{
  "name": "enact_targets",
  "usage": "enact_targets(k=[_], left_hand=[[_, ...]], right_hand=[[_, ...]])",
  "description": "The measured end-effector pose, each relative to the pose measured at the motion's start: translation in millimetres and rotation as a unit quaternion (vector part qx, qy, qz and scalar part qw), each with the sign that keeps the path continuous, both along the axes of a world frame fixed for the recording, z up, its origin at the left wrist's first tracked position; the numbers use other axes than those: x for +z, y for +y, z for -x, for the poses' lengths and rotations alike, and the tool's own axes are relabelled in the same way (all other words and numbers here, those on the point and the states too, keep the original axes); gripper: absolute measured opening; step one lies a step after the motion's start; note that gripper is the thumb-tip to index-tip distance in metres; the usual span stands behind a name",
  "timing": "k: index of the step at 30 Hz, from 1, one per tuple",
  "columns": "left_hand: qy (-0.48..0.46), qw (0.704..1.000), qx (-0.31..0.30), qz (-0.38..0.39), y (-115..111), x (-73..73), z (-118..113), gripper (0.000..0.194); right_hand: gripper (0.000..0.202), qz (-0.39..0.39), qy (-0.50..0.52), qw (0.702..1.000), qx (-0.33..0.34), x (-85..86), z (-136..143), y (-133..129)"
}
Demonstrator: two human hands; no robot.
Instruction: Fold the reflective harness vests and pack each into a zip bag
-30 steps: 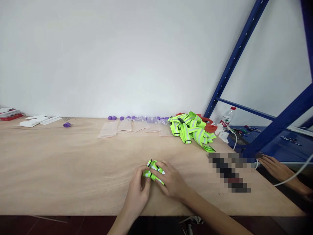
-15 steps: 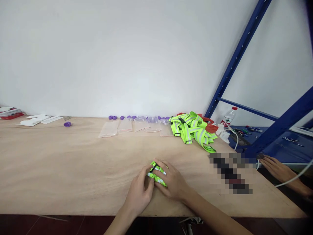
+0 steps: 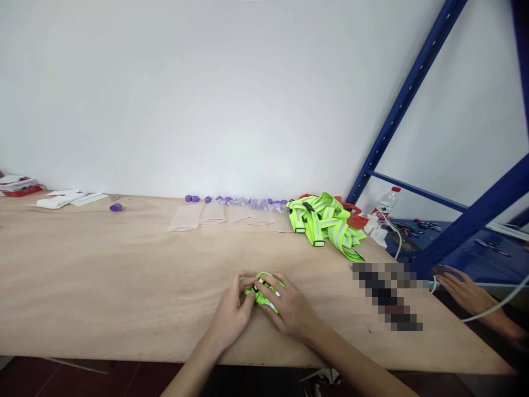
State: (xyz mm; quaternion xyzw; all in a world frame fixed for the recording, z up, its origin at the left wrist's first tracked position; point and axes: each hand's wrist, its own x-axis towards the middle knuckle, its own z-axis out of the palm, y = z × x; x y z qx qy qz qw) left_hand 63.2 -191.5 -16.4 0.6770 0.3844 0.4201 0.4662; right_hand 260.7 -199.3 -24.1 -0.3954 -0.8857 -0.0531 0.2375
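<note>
A neon-yellow reflective strap [image 3: 264,298], bundled up small with a black buckle part, lies on the wooden table between my hands. My left hand [image 3: 233,309] grips its left side, fingers curled and thumb pressed against it. Over the right side bends my right hand [image 3: 291,306], its fingers wrapped across the bundle and covering part of it. Further back on the right is a heap of similar neon-yellow straps [image 3: 326,220] with grey stripes and black buckles.
Clear plastic bags [image 3: 185,218] lie in a row near the wall, with several purple rolls [image 3: 208,199] behind them. Another purple roll [image 3: 116,207] sits to the left. A blue metal frame [image 3: 397,110], a bottle [image 3: 386,203] and another person's hand [image 3: 465,286] are at the right.
My left hand has shifted slightly left and its fingers have closed over the strap's upper left. The bundle looks rounder and more gathered. The view has moved a little.
</note>
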Motion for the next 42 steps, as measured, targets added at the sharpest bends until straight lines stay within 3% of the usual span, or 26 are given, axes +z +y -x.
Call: enact_targets(k=[4,8,10,11,15,18,21,26,30,37,42], left_hand=[[-0.030,0.999,-0.011,0.026,13,-4.1,7,0.020],[0.085,0.996,0.010,-0.030,46,5.1,34,0.026],[0.232,0.965,0.075,-0.100,76,14.3,55,0.031],[0.332,0.925,0.132,-0.130,93,19.1,68,0.036],[0.422,0.865,0.248,-0.112,157,31.6,117,0.063],[0.469,0.836,0.274,-0.079,186,29.3,147,0.073],[0.502,0.825,0.256,-0.050,198,21.9,167,0.069],[0.535,0.807,0.244,-0.049,201,18.2,180,0.041],[0.536,0.800,0.260,-0.067,189,25.5,188,0.037],[0.504,0.811,0.261,-0.141,135,46.0,184,0.028],[0.423,0.844,0.157,-0.289,90,51.3,155,0.029]], right_hand=[[0.043,-0.001,0.005,1.000,0.000,-1.2,0,1],[0.046,0.013,0.000,1.000,-0.012,-4.7,-2,1],[0.047,0.024,0.000,1.000,-0.016,-5.3,-2,0],[0.046,0.028,0.002,0.999,-0.016,-5.3,-3,0],[0.043,0.027,0.012,0.999,-0.016,-5.3,-2,-2],[0.042,0.020,0.014,1.000,-0.015,-5.3,-2,-2],[0.041,0.013,0.019,1.000,-0.011,-5.2,-1,-1],[0.042,0.005,0.026,1.000,-0.008,-6.6,-2,-1],[0.043,0.004,0.036,0.999,-0.013,-7.9,-2,-1],[0.046,0.002,0.042,0.999,-0.012,-10.9,-2,0],[0.048,-0.001,0.027,0.999,-0.017,-12.0,-1,1]])
